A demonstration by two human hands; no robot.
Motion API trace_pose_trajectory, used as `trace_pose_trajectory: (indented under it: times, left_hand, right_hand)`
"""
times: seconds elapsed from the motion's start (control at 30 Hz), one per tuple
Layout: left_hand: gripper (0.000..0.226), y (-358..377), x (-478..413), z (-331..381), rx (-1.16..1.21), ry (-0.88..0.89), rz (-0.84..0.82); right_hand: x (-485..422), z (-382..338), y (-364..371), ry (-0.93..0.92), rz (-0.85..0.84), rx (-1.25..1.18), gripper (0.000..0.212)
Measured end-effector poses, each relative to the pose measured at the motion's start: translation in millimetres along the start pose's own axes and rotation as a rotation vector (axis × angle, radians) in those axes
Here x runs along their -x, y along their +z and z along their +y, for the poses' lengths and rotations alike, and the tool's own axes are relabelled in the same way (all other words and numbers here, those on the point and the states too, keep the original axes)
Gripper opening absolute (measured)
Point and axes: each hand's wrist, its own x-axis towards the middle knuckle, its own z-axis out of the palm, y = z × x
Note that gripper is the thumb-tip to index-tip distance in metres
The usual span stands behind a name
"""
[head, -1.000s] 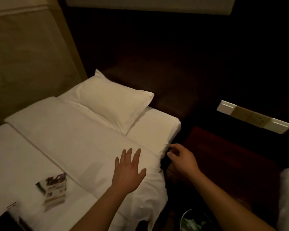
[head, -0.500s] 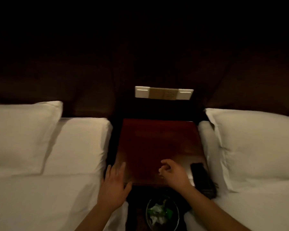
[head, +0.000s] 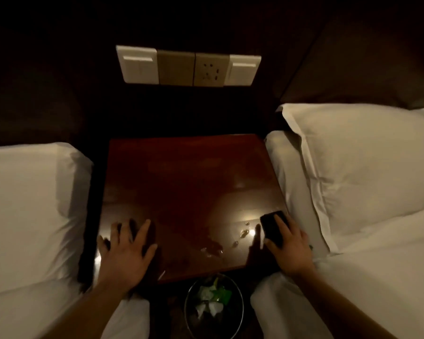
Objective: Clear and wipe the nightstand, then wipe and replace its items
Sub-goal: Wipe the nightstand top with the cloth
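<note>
The nightstand [head: 181, 182] has a glossy dark red wooden top and stands between two white beds. My left hand [head: 125, 250] rests flat on its front left corner with the fingers spread. At the front right edge, my right hand [head: 291, 245] lies over a flat black rectangular object [head: 269, 225]; my fingers cover its top and my thumb grips its near left side. I cannot tell what the object is. Small shiny wet drops [head: 242, 233] sit on the wood just left of it.
A wall panel [head: 189, 67] with switches and a socket hangs above the nightstand. A white pillow [head: 365, 162] lies on the right bed, and the left bed's mattress [head: 30, 204] borders the stand. A round bin [head: 213, 304] holding crumpled paper stands on the floor in front.
The view swung from the left bed to the nightstand and moved closer. My left hand came off the sheet onto the wood. My right hand moved right onto the black object.
</note>
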Motion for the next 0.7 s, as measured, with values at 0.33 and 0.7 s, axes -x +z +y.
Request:
trace_pose_trajectory:
  times: [0.33, 0.7]
  left_hand:
    - [0.068, 49.3, -17.4, -9.2, -0.091, -0.019, 0.178]
    - [0.069, 48.0, -17.8, -6.4, -0.010, -0.059, 0.242]
  right_hand:
    - [-31.8, 32.3, 41.5, -0.118, 0.256, -0.307, 0.057]
    - [-117.3, -14.5, 62.4, -0.348, 0.227, 0.155, 0.066]
